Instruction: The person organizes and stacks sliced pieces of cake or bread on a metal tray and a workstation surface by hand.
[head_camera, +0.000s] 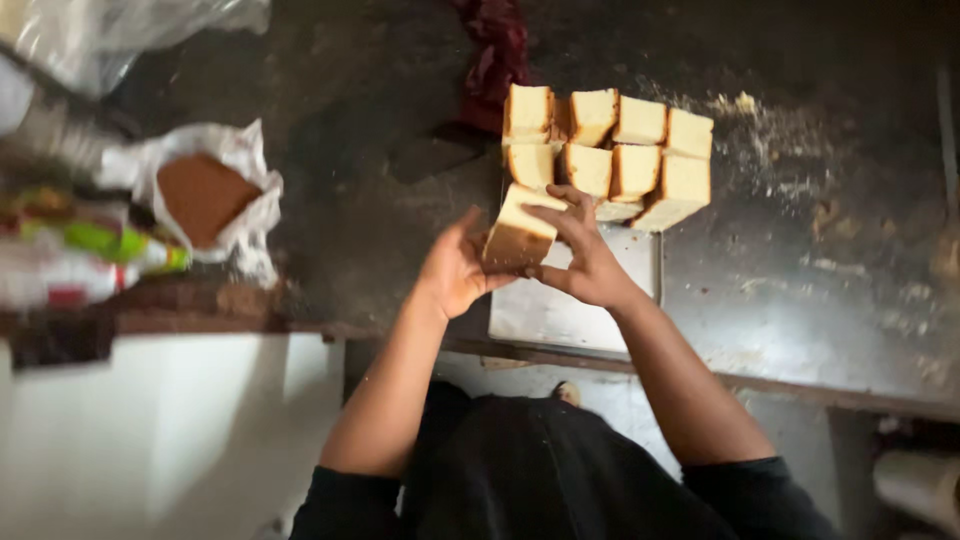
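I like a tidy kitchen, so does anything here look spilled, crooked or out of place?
Yes. Pale crumbs are strewn over the dark counter right of the cake blocks. The block held between the left hand and right hand sits tilted, unlike the neat rows.

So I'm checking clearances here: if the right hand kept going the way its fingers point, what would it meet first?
Likely the bread block that the right hand already grips with the left hand; beyond it, the cut bread pieces.

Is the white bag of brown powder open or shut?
Open. The bag has its top rolled back, and the brown powder shows bare inside.
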